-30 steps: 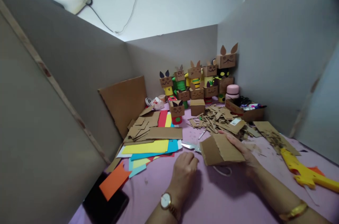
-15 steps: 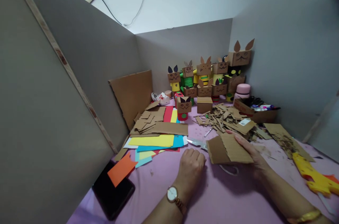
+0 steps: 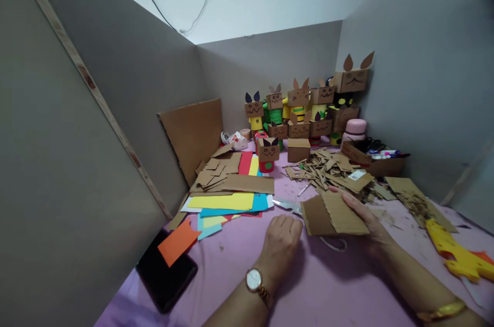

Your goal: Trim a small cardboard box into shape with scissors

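My right hand (image 3: 365,219) grips a brown cardboard piece (image 3: 334,213) by its right edge. It looks like a folded or part-made box, raised above the pink tabletop; its underside is hidden. My left hand (image 3: 283,237) rests on the table as a loose fist, just left of the cardboard and apart from it, knuckles up, with nothing showing in it. Behind the cardboard lie scissors, their metal blades (image 3: 285,205) pointing left and one white handle loop (image 3: 335,244) showing below.
Coloured paper sheets (image 3: 219,202) and cardboard pieces (image 3: 247,184) lie left. Cardboard scraps (image 3: 328,170) pile up behind my right hand. Cardboard figures (image 3: 299,98) stand at the back near a pink flask (image 3: 355,128). A yellow glue gun (image 3: 455,252) lies right, a black tablet (image 3: 165,270) left.
My left fist has shifted very slightly right. The view has tilted down a little. My right hand keeps the cardboard in nearly the same place.
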A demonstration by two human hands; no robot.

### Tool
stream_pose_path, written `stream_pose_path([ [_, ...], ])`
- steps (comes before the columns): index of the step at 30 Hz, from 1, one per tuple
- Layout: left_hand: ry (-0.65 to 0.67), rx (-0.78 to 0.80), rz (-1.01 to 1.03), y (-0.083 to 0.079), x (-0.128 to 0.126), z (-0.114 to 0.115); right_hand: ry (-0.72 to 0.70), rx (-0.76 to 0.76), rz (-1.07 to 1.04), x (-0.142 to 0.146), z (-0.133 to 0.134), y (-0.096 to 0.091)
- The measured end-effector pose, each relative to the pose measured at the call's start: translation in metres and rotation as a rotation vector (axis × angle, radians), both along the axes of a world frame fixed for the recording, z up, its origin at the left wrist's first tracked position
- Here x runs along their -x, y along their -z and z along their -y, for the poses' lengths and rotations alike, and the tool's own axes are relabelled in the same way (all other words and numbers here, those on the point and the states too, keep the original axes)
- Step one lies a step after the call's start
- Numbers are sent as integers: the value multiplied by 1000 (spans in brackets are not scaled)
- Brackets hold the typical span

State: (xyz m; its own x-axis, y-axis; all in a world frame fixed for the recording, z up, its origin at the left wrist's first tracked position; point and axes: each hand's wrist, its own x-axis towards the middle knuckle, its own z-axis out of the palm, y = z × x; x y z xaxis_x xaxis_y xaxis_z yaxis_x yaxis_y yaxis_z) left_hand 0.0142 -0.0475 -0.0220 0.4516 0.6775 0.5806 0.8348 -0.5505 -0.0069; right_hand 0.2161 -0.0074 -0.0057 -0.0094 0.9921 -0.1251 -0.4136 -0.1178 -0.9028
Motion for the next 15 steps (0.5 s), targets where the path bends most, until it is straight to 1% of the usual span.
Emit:
stream_pose_path([
  [2, 30, 10, 49, 2, 1, -1, -12, -5, -6, -1, -1, 2],
  [5, 38, 26, 184, 2, 3, -2, -37, -12, -22, -1, -2, 4],
  [8, 49, 65, 330, -2, 5, -3, -53, -46, -39, 3, -3, 2],
  [11, 57, 118, 423, -8, 7, -3, -32, -108, -53, 6, -5, 0],
  [13, 71, 169, 466, -11, 7, -3, -21, -122, -60, 7, -6, 0],
  [15, 109, 274, 513, -12, 6, -2, -27, -125, -71, 7, -7, 1],
])
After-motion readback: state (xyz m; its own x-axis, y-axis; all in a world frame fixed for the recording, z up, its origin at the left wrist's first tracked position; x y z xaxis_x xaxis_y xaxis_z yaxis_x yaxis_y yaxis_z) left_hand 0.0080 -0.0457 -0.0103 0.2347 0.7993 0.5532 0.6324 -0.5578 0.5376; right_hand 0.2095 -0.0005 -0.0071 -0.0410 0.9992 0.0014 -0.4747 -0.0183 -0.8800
